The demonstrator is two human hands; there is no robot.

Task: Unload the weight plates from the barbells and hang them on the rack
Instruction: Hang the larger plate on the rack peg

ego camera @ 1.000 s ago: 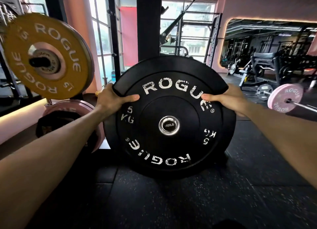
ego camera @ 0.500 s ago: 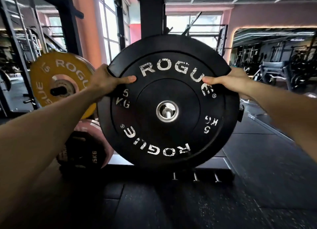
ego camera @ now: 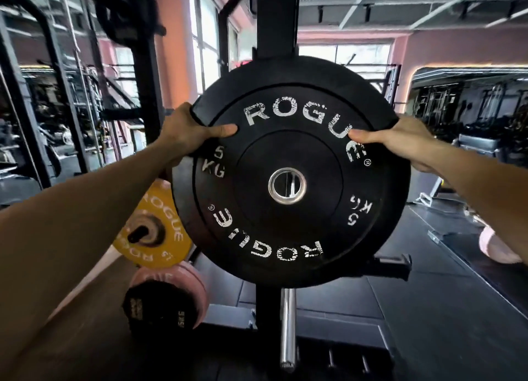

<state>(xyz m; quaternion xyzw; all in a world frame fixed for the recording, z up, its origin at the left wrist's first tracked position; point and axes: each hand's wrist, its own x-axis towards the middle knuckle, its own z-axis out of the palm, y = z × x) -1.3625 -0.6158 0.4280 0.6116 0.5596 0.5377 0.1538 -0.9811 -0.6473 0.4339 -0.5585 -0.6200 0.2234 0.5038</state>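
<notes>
A black 5 kg ROGUE plate (ego camera: 288, 232) is held upright at chest height in front of the black rack upright (ego camera: 275, 17). My left hand (ego camera: 187, 132) grips its upper left rim, thumb on the face. My right hand (ego camera: 400, 142) grips the upper right rim the same way. A second black plate edge shows just behind it on the left. A chrome peg (ego camera: 287, 326) sticks out of the rack below the plate. Through the plate's steel centre ring (ego camera: 287, 185) I see only the rack behind.
On the rack's left side hang a yellow 15 kg plate (ego camera: 155, 232) and, lower, a pink plate (ego camera: 183, 283) with a small black plate (ego camera: 155, 309) in front. A short black peg (ego camera: 394, 267) juts right. A pink plate (ego camera: 497, 246) lies on the floor at right.
The black plate has been lifted higher and closer to the rack upright. My view has risen, so the yellow and pink plates sit lower left and the chrome peg appears below.
</notes>
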